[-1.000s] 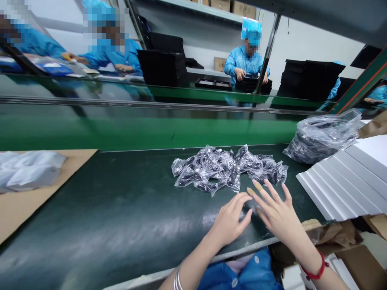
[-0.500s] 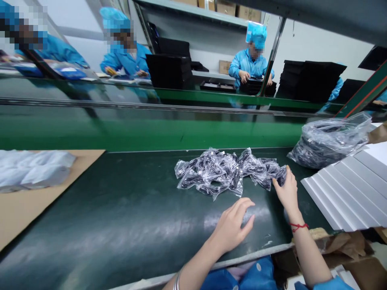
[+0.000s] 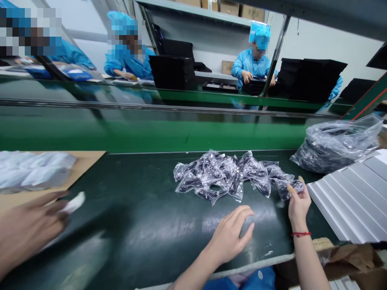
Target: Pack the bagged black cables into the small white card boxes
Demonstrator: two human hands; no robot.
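Observation:
A heap of clear plastic bags, each with what looks like a coiled black cable (image 3: pixel 217 175) in it, lies on the dark green work surface (image 3: pixel 130 209). At the heap's right end, my right hand (image 3: pixel 300 203), with a red cord at the wrist, has its thumb and fingers closed around one bagged cable (image 3: pixel 286 189). That bag touches its neighbours. My left hand (image 3: pixel 234 233) hovers in front of the heap, fingers curved and thumb apart, holding nothing.
A co-worker's hand (image 3: pixel 33 225) reaches in from the left with a small white item. White wrapped items (image 3: pixel 39 171) lie on cardboard at left. A large bag of cables (image 3: pixel 335 145) and grey-white flat boxes (image 3: pixel 356 197) stand at right. Other people work behind the green barrier (image 3: pixel 145 135).
My right hand has moved right and slightly toward me, drawing a bagged cable out from the heap's end. My left hand has barely moved. A co-worker's hand has come in at the left.

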